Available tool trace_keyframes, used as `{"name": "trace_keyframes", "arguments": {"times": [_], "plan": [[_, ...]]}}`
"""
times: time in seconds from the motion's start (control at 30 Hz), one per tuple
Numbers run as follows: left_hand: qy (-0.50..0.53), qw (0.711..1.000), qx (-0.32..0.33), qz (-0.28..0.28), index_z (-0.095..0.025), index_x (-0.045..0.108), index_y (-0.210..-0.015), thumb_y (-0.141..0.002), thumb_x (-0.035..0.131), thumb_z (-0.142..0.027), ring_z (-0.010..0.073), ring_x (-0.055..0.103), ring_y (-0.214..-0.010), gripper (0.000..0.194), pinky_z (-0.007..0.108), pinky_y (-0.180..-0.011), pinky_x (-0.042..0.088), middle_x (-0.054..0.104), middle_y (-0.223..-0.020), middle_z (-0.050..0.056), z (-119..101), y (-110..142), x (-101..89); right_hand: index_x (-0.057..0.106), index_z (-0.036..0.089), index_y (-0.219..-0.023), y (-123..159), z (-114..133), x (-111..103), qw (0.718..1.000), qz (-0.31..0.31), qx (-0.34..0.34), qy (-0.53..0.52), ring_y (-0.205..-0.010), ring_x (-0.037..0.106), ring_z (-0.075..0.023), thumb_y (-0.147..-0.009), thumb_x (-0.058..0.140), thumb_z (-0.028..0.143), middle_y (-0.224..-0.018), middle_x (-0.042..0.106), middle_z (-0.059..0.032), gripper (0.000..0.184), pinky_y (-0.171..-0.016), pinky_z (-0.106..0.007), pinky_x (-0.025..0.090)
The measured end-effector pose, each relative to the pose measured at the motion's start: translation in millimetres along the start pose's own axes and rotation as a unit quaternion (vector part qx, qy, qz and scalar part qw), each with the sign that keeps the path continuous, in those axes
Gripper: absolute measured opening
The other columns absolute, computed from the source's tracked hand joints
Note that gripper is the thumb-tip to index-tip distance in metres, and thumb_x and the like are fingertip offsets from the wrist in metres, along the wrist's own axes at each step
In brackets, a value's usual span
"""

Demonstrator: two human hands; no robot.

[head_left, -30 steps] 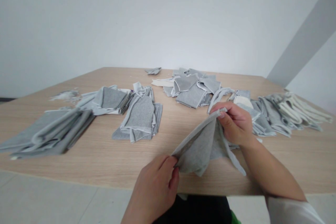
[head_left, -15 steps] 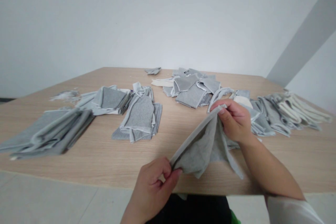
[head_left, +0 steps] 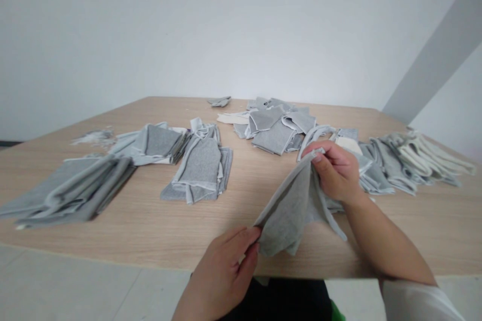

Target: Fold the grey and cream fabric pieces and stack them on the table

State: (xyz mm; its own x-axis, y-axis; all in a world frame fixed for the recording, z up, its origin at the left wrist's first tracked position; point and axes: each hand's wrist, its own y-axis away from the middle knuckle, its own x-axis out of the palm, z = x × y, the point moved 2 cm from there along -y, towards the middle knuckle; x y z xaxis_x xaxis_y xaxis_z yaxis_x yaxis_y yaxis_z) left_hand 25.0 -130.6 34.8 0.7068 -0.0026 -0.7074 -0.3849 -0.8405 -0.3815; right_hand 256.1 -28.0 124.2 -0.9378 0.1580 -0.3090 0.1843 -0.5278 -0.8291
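A grey fabric piece (head_left: 291, 208) with a pale edge hangs stretched between my two hands above the near edge of the wooden table (head_left: 150, 220). My right hand (head_left: 335, 170) pinches its upper corner, fingers closed on the cloth. At the lower corner, my left hand (head_left: 226, 271) has its fingertips on the cloth, thumb and fingers close together.
Stacks of grey fabric pieces lie across the table: a flat stack (head_left: 68, 188) at the left, two stacks (head_left: 201, 168) in the middle, a loose heap (head_left: 276, 125) at the back, and a grey and cream row (head_left: 406, 160) at the right. Lint (head_left: 94, 135) lies far left.
My left hand has shifted its hold on the lower corner, opening its pinch and moving slightly right. The cloth's lower corner has moved right with it. My right hand has barely moved.
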Motion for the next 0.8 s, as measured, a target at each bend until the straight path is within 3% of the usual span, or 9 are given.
{"name": "trace_keyframes", "arguments": {"times": [0.2,0.37,0.53,0.63,0.8], "plan": [[0.018,0.996,-0.066,0.057,-0.024,0.054,-0.102,-0.092,0.041,-0.018,0.0153,0.061,-0.082,0.017,0.026,-0.073,0.046,0.064,-0.092,0.002,-2.8,0.4,2.2,0.063,0.021,-0.089,1.9,-1.6,3.0,1.000,0.013,-0.001,0.014,-0.064,0.058,-0.0152,-0.093,0.052,0.033,-0.070,0.063,-0.0011,0.016,-0.058,-0.026,0.045],[0.012,0.995,-0.069,0.070,-0.024,0.054,-0.098,-0.088,0.041,-0.014,0.0150,0.059,-0.080,0.019,0.027,-0.072,0.043,0.063,-0.088,0.001,-4.7,-1.9,4.0,0.063,0.021,-0.090,3.8,-1.6,4.8,0.999,0.035,-0.014,0.012,-0.064,0.059,-0.0139,-0.093,0.052,0.032,-0.074,0.065,-0.0010,0.015,-0.058,-0.025,0.046],[-0.021,0.999,-0.031,-0.007,-0.022,0.045,-0.066,-0.072,0.043,-0.005,0.0132,0.049,-0.060,0.017,0.026,-0.055,0.031,0.050,-0.063,-0.003,-4.8,-4.9,1.4,0.062,0.021,-0.090,2.6,-0.2,6.2,0.999,0.039,-0.020,0.012,-0.064,0.059,-0.0136,-0.094,0.051,0.031,-0.073,0.065,-0.0009,0.015,-0.059,-0.024,0.046],[-0.015,0.998,-0.030,-0.049,-0.021,0.045,-0.063,-0.065,0.042,-0.006,0.0125,0.046,-0.057,0.015,0.026,-0.055,0.030,0.046,-0.060,-0.003,-3.9,-4.0,-0.6,0.062,0.020,-0.089,2.4,-0.4,7.1,0.999,0.036,-0.014,0.017,-0.063,0.058,-0.0138,-0.094,0.050,0.034,-0.072,0.064,-0.0013,0.019,-0.059,-0.025,0.046],[-0.024,0.991,-0.081,-0.100,-0.022,0.047,-0.063,-0.070,0.046,-0.013,0.0106,0.044,-0.050,0.011,0.023,-0.050,0.030,0.043,-0.055,-0.006,-1.1,1.3,-2.3,0.062,0.020,-0.088,3.1,-2.9,7.8,0.999,0.032,0.007,0.008,-0.058,0.055,-0.0128,-0.094,0.050,0.037,-0.067,0.061,-0.0001,0.021,-0.054,-0.024,0.043]]}}
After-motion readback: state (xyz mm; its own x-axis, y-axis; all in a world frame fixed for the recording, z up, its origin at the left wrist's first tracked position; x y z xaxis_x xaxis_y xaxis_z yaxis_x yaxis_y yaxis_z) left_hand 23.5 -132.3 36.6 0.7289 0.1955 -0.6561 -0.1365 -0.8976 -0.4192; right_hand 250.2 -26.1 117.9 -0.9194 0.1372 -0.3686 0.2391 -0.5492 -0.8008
